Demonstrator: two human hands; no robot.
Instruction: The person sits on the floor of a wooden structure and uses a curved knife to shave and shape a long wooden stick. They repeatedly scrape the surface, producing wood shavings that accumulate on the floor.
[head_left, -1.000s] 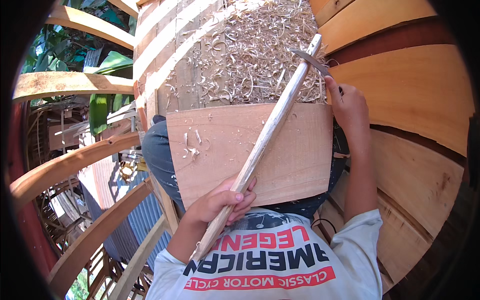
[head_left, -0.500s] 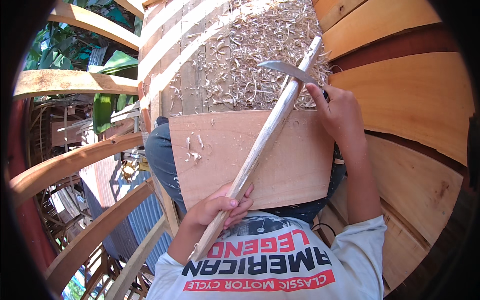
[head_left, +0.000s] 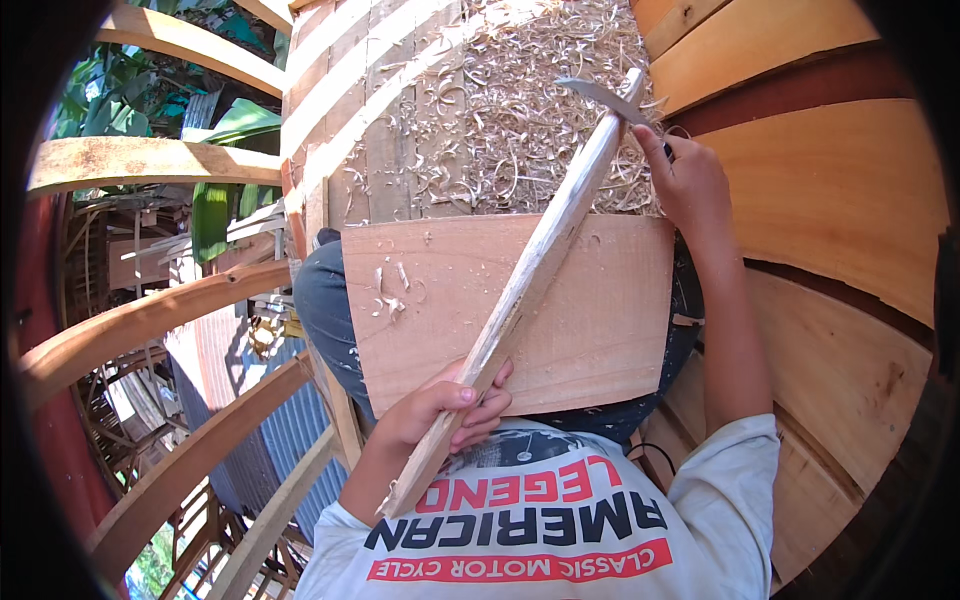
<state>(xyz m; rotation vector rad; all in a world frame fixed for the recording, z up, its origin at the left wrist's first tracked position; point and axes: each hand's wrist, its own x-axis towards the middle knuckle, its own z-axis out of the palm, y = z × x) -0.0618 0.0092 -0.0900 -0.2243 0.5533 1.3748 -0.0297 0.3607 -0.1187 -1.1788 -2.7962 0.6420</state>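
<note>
My left hand (head_left: pixel 447 407) is closed round the lower part of a pale wooden stick (head_left: pixel 540 268), whose near end rests by my shirt. The stick slants away to the right, over a flat wooden board (head_left: pixel 590 320) lying across my lap. In my right hand (head_left: pixel 692 180) is a knife (head_left: pixel 600 95) with a curved metal blade; its handle is mostly hidden in the fingers. The blade lies across the stick near its far end, pointing left. A few curled shavings (head_left: pixel 388 290) sit on the board's left side.
Beyond the board, wood shavings (head_left: pixel 540 120) cover much of the plank floor (head_left: pixel 385 140). Wide orange-brown planks (head_left: pixel 800 190) form a wall on the right. A slatted wooden railing (head_left: pixel 160 160) runs along the left, with plants and corrugated sheets (head_left: pixel 300 430) outside it.
My right hand has moved away from me with the knife, so the blade is farther up the stick. The left hand keeps its hold in nearly the same place.
</note>
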